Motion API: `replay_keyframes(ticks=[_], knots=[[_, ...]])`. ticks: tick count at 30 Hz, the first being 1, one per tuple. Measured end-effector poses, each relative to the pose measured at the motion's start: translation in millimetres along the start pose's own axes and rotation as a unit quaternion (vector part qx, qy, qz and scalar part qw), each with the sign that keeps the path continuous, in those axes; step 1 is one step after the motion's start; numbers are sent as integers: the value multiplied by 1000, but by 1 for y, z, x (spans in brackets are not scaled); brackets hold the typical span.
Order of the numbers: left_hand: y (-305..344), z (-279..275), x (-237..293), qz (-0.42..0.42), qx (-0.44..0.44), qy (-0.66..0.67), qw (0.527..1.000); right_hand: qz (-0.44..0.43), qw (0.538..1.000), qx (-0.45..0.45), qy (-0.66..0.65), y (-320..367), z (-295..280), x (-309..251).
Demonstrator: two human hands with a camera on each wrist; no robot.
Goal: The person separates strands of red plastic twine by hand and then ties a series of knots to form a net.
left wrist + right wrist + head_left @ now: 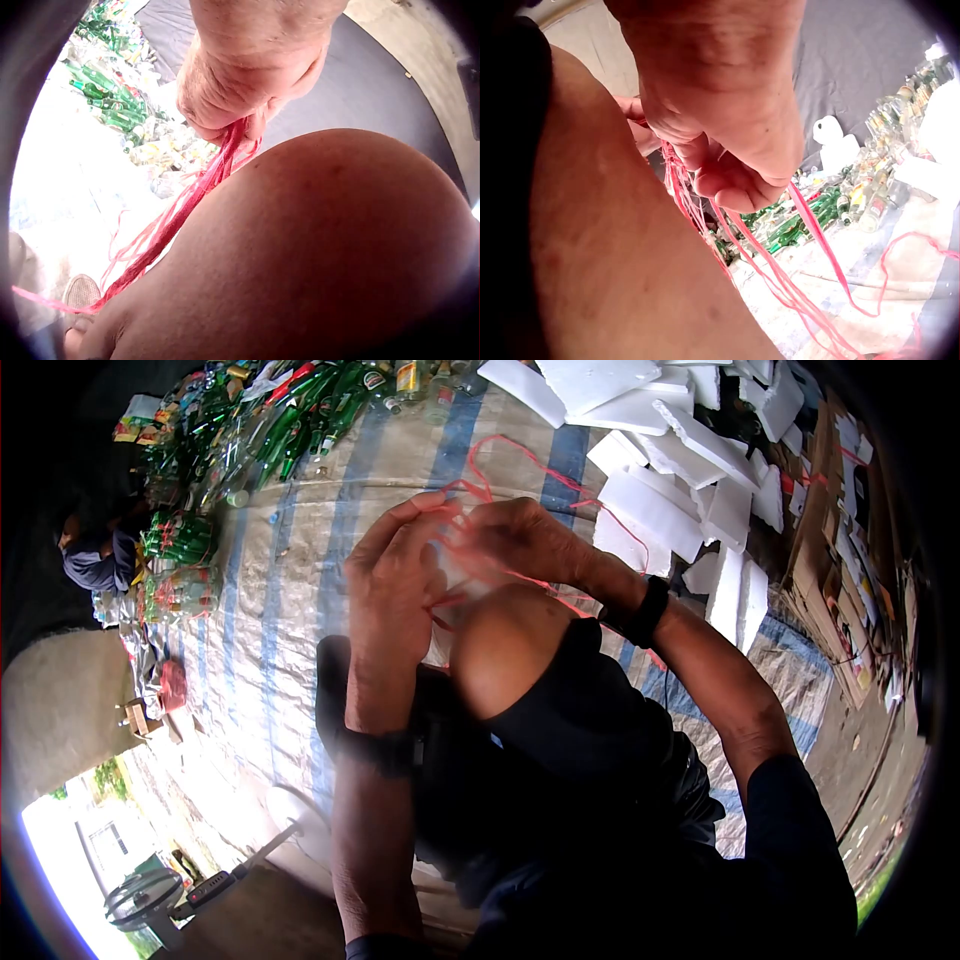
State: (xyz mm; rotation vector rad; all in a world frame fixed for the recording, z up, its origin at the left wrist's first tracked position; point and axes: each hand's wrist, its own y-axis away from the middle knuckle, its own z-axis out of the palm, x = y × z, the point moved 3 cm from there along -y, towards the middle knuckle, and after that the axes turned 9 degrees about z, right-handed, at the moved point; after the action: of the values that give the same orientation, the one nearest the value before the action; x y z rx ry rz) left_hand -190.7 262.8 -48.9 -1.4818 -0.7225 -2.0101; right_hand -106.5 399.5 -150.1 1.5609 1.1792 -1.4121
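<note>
Both hands are raised close together in front of a bent bare knee (510,645), with pink-red plastic twine (180,214) between them. My left hand (392,580) grips a bundle of the strands; in the left wrist view they hang from its curled fingers down past the knee. My right hand (731,142) has its fingers curled round several strands, which trail below it in the right wrist view. Toward the left hand, the strands look bunched and knotted (673,161). The fingertips are blurred in the head view. A loose loop of twine stretches out over the striped sheet.
The blue-striped sheet (300,570) covers the ground. Green and clear glass bottles (310,420) are heaped at the far left, white foam slabs (655,505) at the right beside flattened cardboard (825,550). Another person (100,565) sits at the left near bundled bottles. A fan (145,900) stands lower left.
</note>
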Motion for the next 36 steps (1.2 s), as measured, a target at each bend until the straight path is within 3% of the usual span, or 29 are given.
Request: replay_keyframes(ticks=[7, 10, 12, 16, 18, 19, 21, 22, 24, 25, 27, 28, 29, 30, 34, 36], knots=[[0, 5, 3, 26, 5, -50, 998, -17, 1000, 12, 19, -7, 1, 11], [1, 7, 4, 9, -2, -71, 997, 19, 999, 8, -36, -5, 3, 7], [-1, 3, 1, 11, -27, 17, 999, 33, 998, -27, -56, -7, 3, 4], [-2, -2, -4, -11, -42, 56, 998, -4, 999, -33, -13, -6, 3, -22], [-2, -4, -5, -27, -48, 81, 995, 82, 980, -60, -172, -5, 7, -34], [-1, -2, -4, -26, -47, 81, 995, 82, 980, -61, -173, -3, 6, -43], [1, 3, 2, -19, -43, 44, 998, 236, 885, -88, -392, 2, 10, -49], [1, 5, 4, -18, -42, 44, 998, 236, 885, -89, -392, 1, 9, -43], [2, 6, 7, 0, -59, -56, 997, 202, 949, -101, -221, -4, 4, -21], [3, 6, 7, 1, -59, -57, 997, 202, 949, -102, -221, -3, 2, -15], [3, 6, 7, 4, -64, -46, 997, 13, 995, -95, 29, -3, -2, -14], [2, 1, 4, 5, -63, -46, 997, 12, 995, -95, 29, -4, -1, -24], [0, -5, 1, 50, -79, -109, 990, 196, 953, -86, -216, -4, -1, -31], [-1, -9, 0, 93, -93, -172, 976, 362, 819, -68, -440, 0, 4, -33], [1, 2, 5, 26, -21, -101, 994, 348, 824, -112, -434, 4, 1, -31], [1, -4, -3, -25, 33, -19, 999, 239, 900, -151, -332, 2, -2, -43]])
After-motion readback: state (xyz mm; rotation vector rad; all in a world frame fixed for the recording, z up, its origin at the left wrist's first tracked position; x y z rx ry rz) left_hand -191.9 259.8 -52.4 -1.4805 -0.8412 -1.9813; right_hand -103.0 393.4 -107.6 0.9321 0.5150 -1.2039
